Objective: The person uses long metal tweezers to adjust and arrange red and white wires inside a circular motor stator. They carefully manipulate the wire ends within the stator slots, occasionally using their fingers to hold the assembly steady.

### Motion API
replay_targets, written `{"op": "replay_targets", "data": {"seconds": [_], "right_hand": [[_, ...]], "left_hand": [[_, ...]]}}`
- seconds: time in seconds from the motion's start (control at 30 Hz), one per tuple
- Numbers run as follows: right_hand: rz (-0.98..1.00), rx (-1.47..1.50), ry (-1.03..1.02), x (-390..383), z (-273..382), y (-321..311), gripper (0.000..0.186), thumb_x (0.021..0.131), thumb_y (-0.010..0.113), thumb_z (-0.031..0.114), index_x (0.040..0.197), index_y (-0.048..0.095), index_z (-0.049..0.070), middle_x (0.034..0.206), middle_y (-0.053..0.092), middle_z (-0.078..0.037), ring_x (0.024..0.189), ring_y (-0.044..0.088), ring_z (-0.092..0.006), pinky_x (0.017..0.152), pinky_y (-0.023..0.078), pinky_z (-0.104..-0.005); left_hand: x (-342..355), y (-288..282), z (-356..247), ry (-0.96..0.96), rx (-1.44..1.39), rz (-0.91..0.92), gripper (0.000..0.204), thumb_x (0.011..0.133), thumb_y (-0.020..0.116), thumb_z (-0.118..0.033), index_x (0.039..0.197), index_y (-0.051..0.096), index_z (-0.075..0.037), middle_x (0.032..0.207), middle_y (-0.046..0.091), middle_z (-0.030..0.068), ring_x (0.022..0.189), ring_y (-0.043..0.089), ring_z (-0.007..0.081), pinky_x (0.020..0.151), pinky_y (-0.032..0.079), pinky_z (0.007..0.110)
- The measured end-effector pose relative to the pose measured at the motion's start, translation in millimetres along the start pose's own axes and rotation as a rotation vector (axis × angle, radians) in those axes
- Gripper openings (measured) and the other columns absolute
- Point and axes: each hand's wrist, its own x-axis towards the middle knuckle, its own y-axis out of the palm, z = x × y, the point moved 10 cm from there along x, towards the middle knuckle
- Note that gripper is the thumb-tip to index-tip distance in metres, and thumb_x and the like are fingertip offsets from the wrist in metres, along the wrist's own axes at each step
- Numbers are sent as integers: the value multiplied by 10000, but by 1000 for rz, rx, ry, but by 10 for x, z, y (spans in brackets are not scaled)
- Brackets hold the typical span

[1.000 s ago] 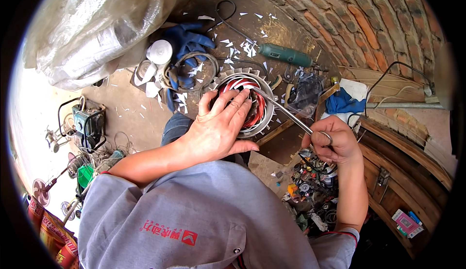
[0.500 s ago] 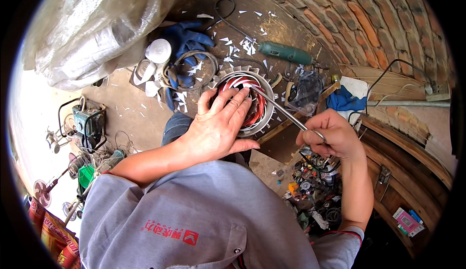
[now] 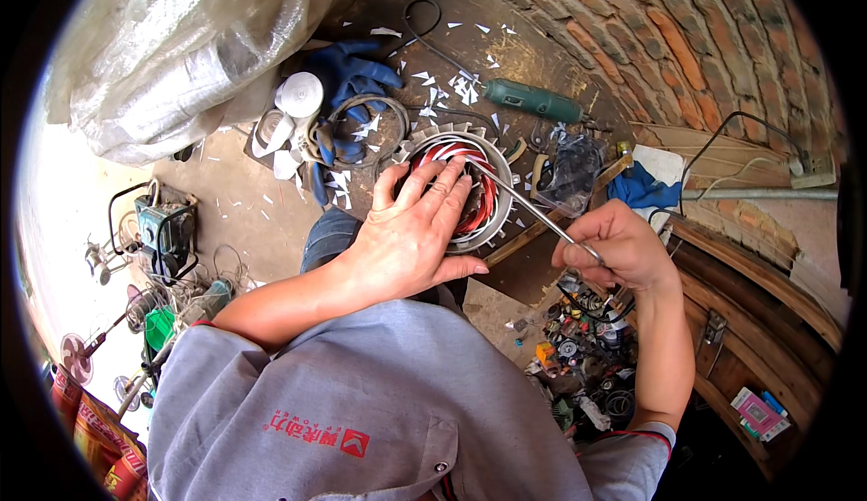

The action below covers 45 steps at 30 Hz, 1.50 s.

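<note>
A metal motor stator (image 3: 501, 211) with a ribbed rim holds a ring of red and white coils (image 3: 486, 200). My left hand (image 3: 413, 230) lies over its left part, fingers spread, fingertips on the coils. A long steel rod (image 3: 533, 208) with a looped end runs from my left fingertips down to the right, where my right hand (image 3: 619, 243) grips the looped end with curled fingers. What the rod's tip touches at my fingertips is too small to tell.
A green power tool (image 3: 533, 101), blue gloves (image 3: 352, 72), white tape rolls (image 3: 297, 94) and paper scraps lie behind the stator. A clear plastic bag (image 3: 573, 176) is at the right, beside a brick wall (image 3: 686, 40). Jumbled small parts (image 3: 578, 356) lie below, a metal-framed machine (image 3: 163, 230) at left.
My right hand and forearm have moved slightly up and to the right with the rod's looped end. My left hand stays over the coils, nearly unchanged.
</note>
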Motion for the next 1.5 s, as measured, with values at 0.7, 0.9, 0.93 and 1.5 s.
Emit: {"op": "replay_targets", "data": {"seconds": [0.7,0.9,0.93,1.5], "right_hand": [[-60,66,-132,-225,140,-149,285,798,780,164,851,707,-107,526,551,-29,372,386,-53,366,219,-217],[31,50,-63,-115,129,-123,300,805,778,176,866,704,-108,531,554,-27,373,385,-49,368,216,-213],[33,38,-55,-97,135,-123,305,803,779,181,868,704,-108,532,553,-27,373,385,-48,368,213,-213],[55,-111,69,105,493,-295,300,764,822,185,836,718,-87,541,564,-24,376,375,-44,361,206,-210]], "left_hand": [[-161,-449,257,-124,-16,-184,555,824,725,-439,1220,626,-62,1463,369,270,1324,359,461,1038,324,567],[-106,-199,266,-204,14,-180,721,775,703,-572,1314,603,-105,1522,240,331,1351,297,508,1056,306,577],[-113,-169,287,-215,17,-171,738,776,694,-585,1334,589,-113,1532,214,333,1355,286,519,1063,300,588],[-143,-45,398,-241,-113,-180,697,756,766,-484,1321,608,-106,1537,174,357,1360,288,539,1092,316,575]]}}
